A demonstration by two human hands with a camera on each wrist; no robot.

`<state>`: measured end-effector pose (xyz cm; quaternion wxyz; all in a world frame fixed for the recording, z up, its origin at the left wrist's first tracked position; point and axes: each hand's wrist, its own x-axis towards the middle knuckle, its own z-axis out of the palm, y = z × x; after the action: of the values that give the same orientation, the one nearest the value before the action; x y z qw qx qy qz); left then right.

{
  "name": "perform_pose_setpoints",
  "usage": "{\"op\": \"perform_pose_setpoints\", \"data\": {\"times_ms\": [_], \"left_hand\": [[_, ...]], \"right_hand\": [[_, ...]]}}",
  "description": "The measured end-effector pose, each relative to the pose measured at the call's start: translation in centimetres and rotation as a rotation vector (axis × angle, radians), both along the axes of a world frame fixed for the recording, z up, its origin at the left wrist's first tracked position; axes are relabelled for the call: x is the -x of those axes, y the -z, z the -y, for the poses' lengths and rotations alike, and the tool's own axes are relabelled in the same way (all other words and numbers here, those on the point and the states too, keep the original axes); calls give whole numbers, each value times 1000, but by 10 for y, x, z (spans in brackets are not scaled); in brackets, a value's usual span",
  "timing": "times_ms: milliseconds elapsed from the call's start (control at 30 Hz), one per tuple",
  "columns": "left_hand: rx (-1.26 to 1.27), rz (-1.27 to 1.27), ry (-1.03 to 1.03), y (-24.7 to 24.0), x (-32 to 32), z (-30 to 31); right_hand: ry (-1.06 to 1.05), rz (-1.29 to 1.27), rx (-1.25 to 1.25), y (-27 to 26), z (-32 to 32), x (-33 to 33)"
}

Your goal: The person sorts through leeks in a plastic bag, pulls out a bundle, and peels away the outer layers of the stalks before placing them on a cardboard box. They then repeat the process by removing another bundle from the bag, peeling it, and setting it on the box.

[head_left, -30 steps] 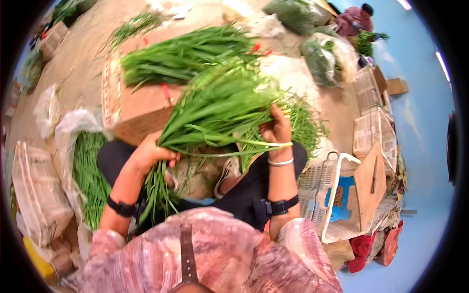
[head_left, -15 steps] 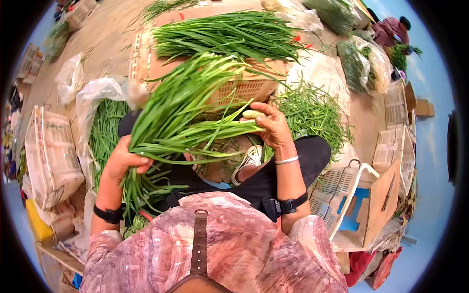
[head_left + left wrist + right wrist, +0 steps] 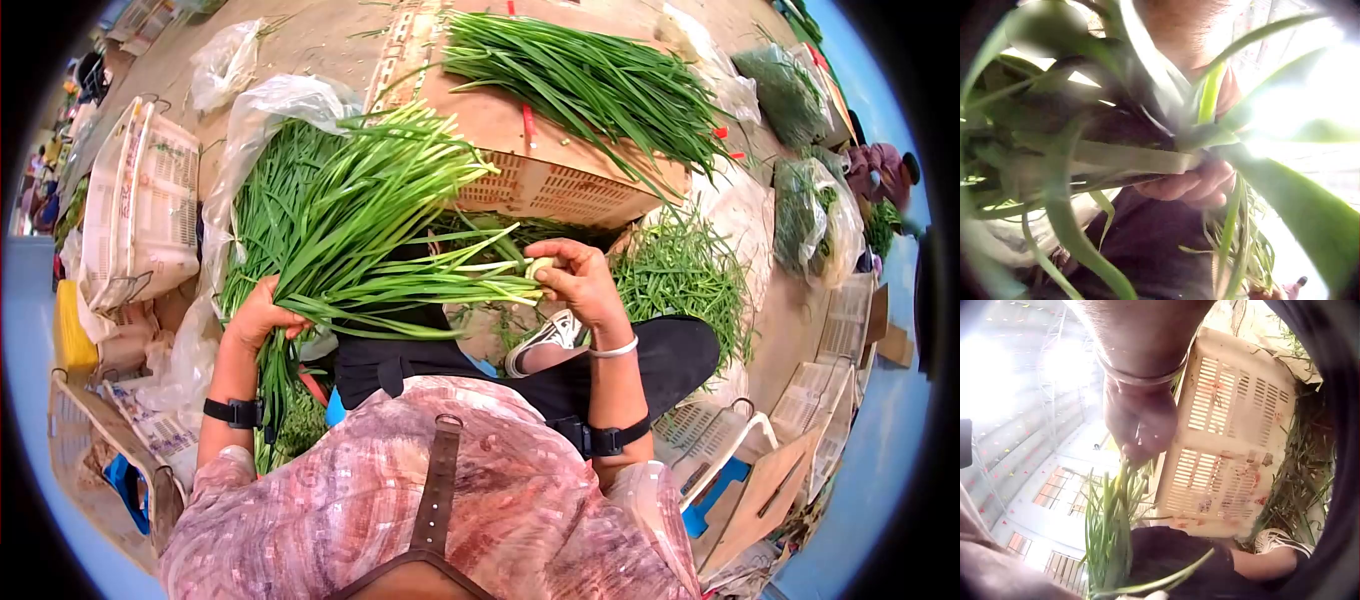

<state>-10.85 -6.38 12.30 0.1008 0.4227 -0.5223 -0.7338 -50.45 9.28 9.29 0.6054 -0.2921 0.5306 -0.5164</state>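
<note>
A large fanned bunch of garlic chives [image 3: 370,215] spreads in front of the person's lap, its pale stalk ends pointing up and to the right. The left hand [image 3: 262,315] grips the leafy lower end, and leaves hang down below the fist. In the left wrist view, curled fingers [image 3: 1191,184] show behind broad blurred leaves. At the bunch's right side, the right hand [image 3: 583,283] pinches the pale ends of a few stalks between thumb and fingers. From the right wrist view, green stalks [image 3: 1110,531] hang below that hand.
A second chive bunch [image 3: 590,85] lies on a cardboard-topped upturned crate [image 3: 560,185] ahead. Left is an open plastic bag [image 3: 225,170] of greens; loose trimmings [image 3: 690,280] are heaped at right. Plastic crates [image 3: 140,205] stand on both sides. Another person [image 3: 880,175] is far right.
The bunch has swung left, over the bag. The right hand has gone from the bunch's right edge to pinching a few pale stalk ends, drawn apart from the rest. The head view has turned.
</note>
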Motion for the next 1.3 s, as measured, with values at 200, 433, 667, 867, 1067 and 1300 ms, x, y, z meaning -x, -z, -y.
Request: {"op": "perform_pose_setpoints", "data": {"times_ms": [200, 433, 667, 867, 1067, 1300], "left_hand": [[-47, -24, -7, 11, -14, -1], [-92, -14, 17, 27, -23, 8], [-81, 1, 84, 18, -10, 12], [45, 87, 90, 11, -10, 9], [44, 106, 107, 16, -14, 13], [223, 240, 68, -1, -1, 5]], "right_hand": [[86, -39, -31, 20, -12, 54], [-96, -554, -158, 35, 45, 43], [-160, 308, -91, 40, 117, -47], [304, 497, 146, 49, 69, 3], [251, 185, 30, 14, 77, 22], [172, -67, 24, -2, 99, -22]]}}
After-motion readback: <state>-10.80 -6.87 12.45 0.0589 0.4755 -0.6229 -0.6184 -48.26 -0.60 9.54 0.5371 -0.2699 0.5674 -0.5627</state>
